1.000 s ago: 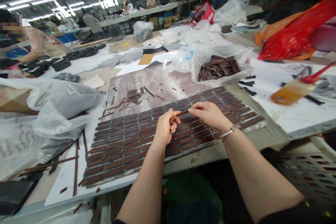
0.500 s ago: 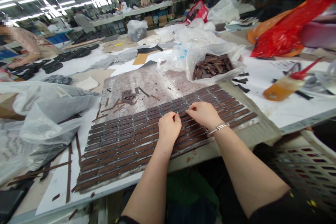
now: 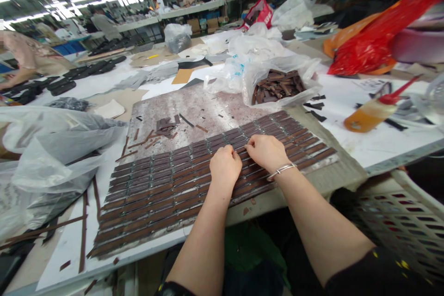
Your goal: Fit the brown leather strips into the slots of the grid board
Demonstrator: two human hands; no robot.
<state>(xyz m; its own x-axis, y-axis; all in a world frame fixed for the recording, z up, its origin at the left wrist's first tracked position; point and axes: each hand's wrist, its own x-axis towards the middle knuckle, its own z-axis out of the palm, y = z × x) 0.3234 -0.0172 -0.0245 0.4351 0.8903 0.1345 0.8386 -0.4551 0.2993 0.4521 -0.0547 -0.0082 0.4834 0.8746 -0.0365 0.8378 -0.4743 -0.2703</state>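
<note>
Rows of narrow brown strips (image 3: pixel 166 194) lie side by side on a board, with pale, glossy lines between them. Over the middle of these rows is my left hand (image 3: pixel 225 166), its fingers curled and pinched at a brown strip; its fingertips are partly hidden. Just to the right, my right hand (image 3: pixel 265 151) has thumb and forefinger pressed together on a strip in the same rows. A small gap separates the two hands. A silver bangle (image 3: pixel 281 172) circles the right wrist.
Behind the rows lie loose dark scraps (image 3: pixel 166 126). A clear bag of brown pieces (image 3: pixel 277 87) stands beyond, a bottle of amber liquid (image 3: pixel 369 113) at right. Plastic bags (image 3: pixel 58 152) cover the left side. A white basket (image 3: pixel 398 222) sits below the table edge. Another person (image 3: pixel 31 55) works far left.
The whole view has shifted slightly, moving the table a little left in the picture. Both hands stay pinched over nearly the same spot, the left turned slightly.
</note>
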